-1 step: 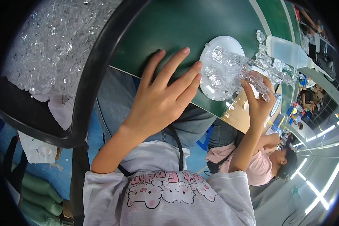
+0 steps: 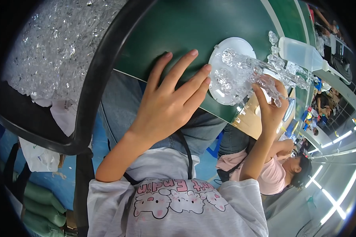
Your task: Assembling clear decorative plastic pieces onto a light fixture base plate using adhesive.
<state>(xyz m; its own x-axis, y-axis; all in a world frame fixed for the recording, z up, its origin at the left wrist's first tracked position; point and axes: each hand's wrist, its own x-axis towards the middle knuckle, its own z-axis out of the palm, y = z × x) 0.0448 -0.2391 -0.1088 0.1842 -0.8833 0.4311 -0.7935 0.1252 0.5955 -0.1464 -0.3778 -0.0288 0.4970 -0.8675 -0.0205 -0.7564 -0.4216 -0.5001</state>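
Right fingers point(image 2: 258, 93) pinching clear knobbly plastic point(image 2: 267, 82); white round dish point(image 2: 241, 44) near green desk's point(image 2: 178, 27) front edge. Left hand's point(image 2: 166, 107) splayed loose.

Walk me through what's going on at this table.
A person's right hand is among the clear pieces, seemingly pinching one. Some pieces lie on the white plate; others trail off its right side. The left hand is spread open by the plate's left rim, over the green table. A glittering clear heap fills the upper left.
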